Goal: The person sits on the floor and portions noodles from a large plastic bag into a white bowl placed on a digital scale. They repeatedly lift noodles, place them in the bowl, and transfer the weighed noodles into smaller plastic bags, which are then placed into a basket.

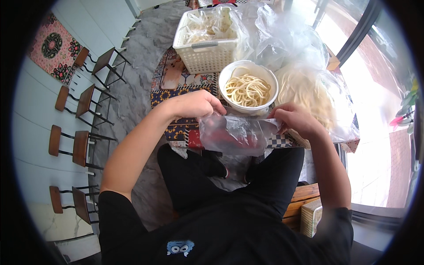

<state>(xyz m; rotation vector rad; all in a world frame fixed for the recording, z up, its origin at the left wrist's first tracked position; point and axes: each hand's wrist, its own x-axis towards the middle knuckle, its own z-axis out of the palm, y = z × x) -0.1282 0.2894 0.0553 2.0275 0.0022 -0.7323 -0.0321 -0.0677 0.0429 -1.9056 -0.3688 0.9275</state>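
Note:
Between my two hands a clear plastic bag is stretched out, hanging over the table's near edge. My left hand pinches its left side, and my right hand grips the right side. Just beyond the bag stands a round white plastic bowl with thick pale noodles in it. To the right of the bowl, beside my right hand, lies a large clear bag of noodles. Whether the bag in my hands holds anything is hard to tell; it looks flat.
Behind the bowl is a white perforated plastic basket with bagged contents. Crumpled clear plastic bags lie at the back right. A phone rests on the patterned tablecloth. Several chairs line the left wall; a smaller basket is at lower right.

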